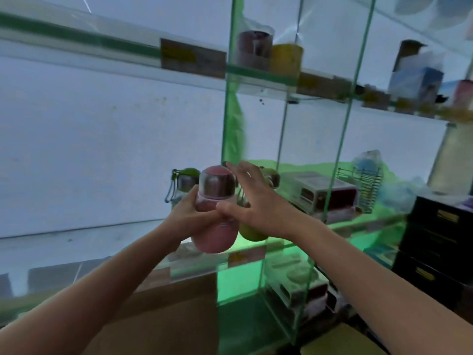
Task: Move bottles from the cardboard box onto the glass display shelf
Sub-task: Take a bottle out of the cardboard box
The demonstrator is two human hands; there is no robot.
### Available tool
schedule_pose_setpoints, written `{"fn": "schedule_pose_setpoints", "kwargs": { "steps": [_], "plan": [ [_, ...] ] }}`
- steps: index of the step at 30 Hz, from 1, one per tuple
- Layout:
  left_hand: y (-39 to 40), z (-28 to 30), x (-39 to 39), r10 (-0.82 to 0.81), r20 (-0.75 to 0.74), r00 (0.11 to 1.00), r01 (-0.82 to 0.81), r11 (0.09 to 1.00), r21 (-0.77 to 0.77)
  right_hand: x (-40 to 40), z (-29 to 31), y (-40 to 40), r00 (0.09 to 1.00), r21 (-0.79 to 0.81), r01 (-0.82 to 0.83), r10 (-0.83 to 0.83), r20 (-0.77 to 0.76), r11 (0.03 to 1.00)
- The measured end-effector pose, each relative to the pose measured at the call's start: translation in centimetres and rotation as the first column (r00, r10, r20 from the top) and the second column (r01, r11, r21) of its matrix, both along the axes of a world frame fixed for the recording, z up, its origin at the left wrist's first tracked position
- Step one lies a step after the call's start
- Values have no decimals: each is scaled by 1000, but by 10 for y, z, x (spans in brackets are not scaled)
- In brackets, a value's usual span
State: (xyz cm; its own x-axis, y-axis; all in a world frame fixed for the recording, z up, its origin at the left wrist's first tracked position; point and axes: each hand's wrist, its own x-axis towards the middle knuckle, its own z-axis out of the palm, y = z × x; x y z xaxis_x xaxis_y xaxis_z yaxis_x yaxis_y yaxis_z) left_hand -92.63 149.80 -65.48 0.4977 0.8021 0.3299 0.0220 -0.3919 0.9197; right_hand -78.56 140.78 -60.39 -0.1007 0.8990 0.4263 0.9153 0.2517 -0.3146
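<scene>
At the front edge of the glass display shelf (128, 234) I hold the pink bottle (213, 216) upright in my left hand (188, 213), fingers wrapped round its middle so the base can land flat. My right hand (252, 201) is spread open, thumb touching the pink bottle, fingers against the green bottle (252, 233) just right of it, probably steadying it. Another green-capped bottle (183, 181) stands farther left. The cardboard box (166, 316) lies near, below.

Your left hand (189, 211) grips the pink bottle (215, 213) just above the front edge of the glass display shelf (115, 234). Behind the grip a clear bottle with a green lid (183, 184) stands on the shelf; just right of the grip stands a green bottle (252, 233). Farther right lie a grey box (317, 193) and a wire rack (361, 185).
</scene>
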Motion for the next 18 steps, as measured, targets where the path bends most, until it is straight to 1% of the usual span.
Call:
{"fn": "schedule_pose_setpoints", "kwargs": {
  "steps": [3,5,8,11,16,18],
  "plan": [
    [17,-4,-6,129,-14,992,-129,991,-30,-8,-3,4,1000,-27,-28,28,-2,999],
    [27,-12,-5,191,-55,980,-194,979,-58,-8,-4,4,999,-39,-33,33,7,999],
    [34,-27,6,167,-62,984,-174,978,-118,-2,-6,3,1000,-42,-13,13,12,999],
    [32,-35,20,169,-70,983,-177,974,-141,7,-10,-2,999,-66,33,-32,14,997],
    [35,-34,22,230,-211,950,-259,958,-121,19,-16,-5,998,-120,66,-65,12,991],
    [27,-26,19,271,-238,933,-296,952,-77,21,-18,-4,997,-128,73,-70,25,989]
  ]
}}
